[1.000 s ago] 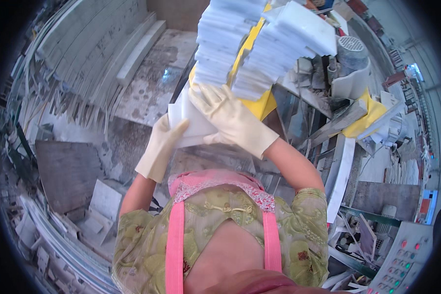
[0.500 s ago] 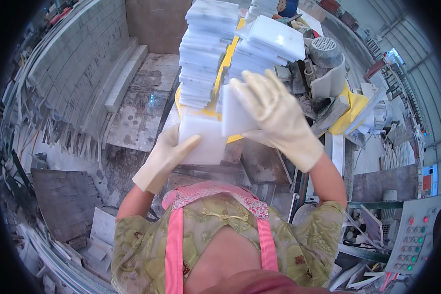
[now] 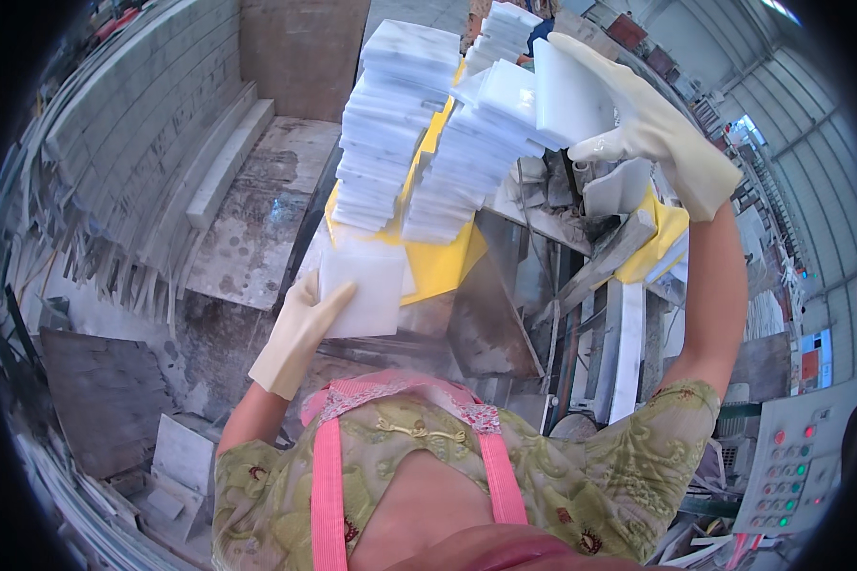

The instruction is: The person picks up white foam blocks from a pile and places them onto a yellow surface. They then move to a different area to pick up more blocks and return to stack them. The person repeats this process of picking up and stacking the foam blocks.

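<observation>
Both my hands wear cream rubber gloves. My left hand (image 3: 307, 322) grips a square white stone tile (image 3: 364, 293) by its left edge, thumb on top, low in front of my chest. Farther off at the upper right, my right hand (image 3: 652, 131) is closed around another white stone tile (image 3: 569, 95), held tilted by its right side. That tile is beside the top of the right tile stack (image 3: 476, 157); whether they touch I cannot tell. A second, taller tile stack (image 3: 390, 119) stands to its left. Yellow sheeting (image 3: 445, 265) shows under and between the stacks.
Stone slabs (image 3: 148, 114) lean in a row at the left, beside a stained flat board (image 3: 257, 224). Stone offcuts (image 3: 628, 186) and more yellow sheeting (image 3: 659, 233) lie at the right. A control panel (image 3: 795, 462) with coloured buttons stands at the lower right.
My right hand has moved up and to the right, carrying its tile from beside the left-hand tile to the top of the right stack. My left hand keeps its tile, slightly lower in view.
</observation>
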The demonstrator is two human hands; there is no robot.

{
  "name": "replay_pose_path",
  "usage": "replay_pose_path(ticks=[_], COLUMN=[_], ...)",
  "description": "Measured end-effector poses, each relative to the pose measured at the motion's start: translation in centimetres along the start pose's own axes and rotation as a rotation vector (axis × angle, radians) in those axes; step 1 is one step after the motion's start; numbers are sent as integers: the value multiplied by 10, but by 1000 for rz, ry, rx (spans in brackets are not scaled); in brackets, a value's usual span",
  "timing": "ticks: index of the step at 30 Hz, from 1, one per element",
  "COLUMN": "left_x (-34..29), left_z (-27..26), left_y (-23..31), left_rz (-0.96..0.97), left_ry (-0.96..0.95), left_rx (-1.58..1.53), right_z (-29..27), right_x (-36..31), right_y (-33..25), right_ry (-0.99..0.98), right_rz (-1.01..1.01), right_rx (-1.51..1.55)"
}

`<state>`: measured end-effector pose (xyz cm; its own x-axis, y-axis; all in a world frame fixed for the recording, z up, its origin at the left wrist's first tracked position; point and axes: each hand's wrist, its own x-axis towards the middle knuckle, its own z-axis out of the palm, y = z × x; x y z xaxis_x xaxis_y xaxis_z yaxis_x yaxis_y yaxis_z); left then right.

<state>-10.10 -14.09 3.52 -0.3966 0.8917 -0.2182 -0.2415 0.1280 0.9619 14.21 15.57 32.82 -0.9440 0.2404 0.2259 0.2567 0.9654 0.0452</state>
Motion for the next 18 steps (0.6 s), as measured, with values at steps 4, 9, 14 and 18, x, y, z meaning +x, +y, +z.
replay_pose_path(ticks=[4, 9, 14, 18], left_x=[-3, -5, -2, 2], left_z=[-1, -5, -6, -5], left_y=[-4, -7, -12, -11], left_rz=[-10, -4, -20, -68], left_ry=[38, 43, 62, 81], left_rx=[1, -17, -10, 23], right_z=[-3, -4, -5, -5], right_x=[23, 42, 50, 51], right_y=[11, 9, -1, -2], right_ry=[-164, -340, -390, -422], right_rz=[30, 154, 200, 190], right_rx=[133, 180, 157, 102])
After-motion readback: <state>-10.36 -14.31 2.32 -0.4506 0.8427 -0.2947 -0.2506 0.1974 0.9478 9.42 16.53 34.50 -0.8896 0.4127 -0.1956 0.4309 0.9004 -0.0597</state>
